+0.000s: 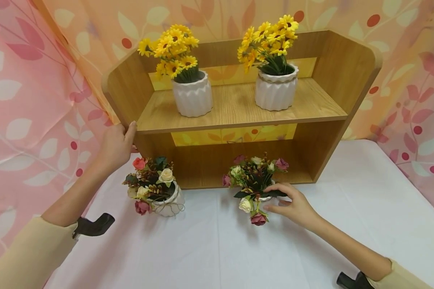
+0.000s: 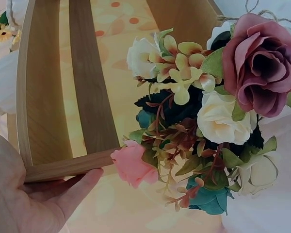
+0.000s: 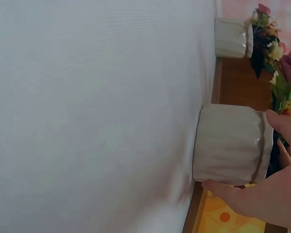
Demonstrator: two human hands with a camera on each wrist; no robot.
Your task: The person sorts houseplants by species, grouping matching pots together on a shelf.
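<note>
My left hand [image 1: 116,144] grips the left side panel of a two-tier wooden shelf [image 1: 238,120], near its upper board; the left wrist view shows the panel's edge between thumb and fingers. My right hand [image 1: 293,206] holds a white pot [image 3: 230,145] of purple and cream artificial roses [image 1: 254,174], with thumb and fingers spread around its rim and side. That pot stands on the white cloth before the shelf's lower tier. A second white pot [image 1: 168,202] of mixed roses [image 2: 223,116] stands below my left hand, at the shelf's front left corner.
Two white ribbed pots, a left one [image 1: 193,96] and a right one [image 1: 276,90], stand on the upper board with yellow flowers. White cloth [image 1: 202,249] covers the table. Leaf-patterned curtains [image 1: 29,100] hang behind and at both sides.
</note>
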